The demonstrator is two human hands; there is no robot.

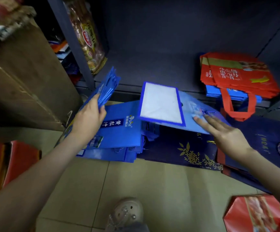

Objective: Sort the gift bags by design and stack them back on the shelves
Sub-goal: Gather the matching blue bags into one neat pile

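gift bags lie in heaps on the floor in front of a dark shelf. the left hand holds a bunch of blue bags tipped up on edge. its fingers are curled round the low end of the bunch, with the thumb on the near side. right under those fingers is a flat blue pile with white writing on the top bag.

the right hand rests on a light blue bag. its fingers are straight and close together, lying flat on top of the bag. i cannot tell if the thumb is under it. this bag is tilted, and its white bottom faces up, left of the right fingers, between the two hands. under the right fingers and the light blue bag lie navy bags with gold flowers.

past the right fingers, on the shelf, red bags sit on top of a small blue stack. a red handle hangs over the shelf edge.

far left of the left fingers stands a brown box. up past the left fingers, a snack pack leans by the shelf post. well back from both hands is a shoe, with a red box at the left and one at the right.
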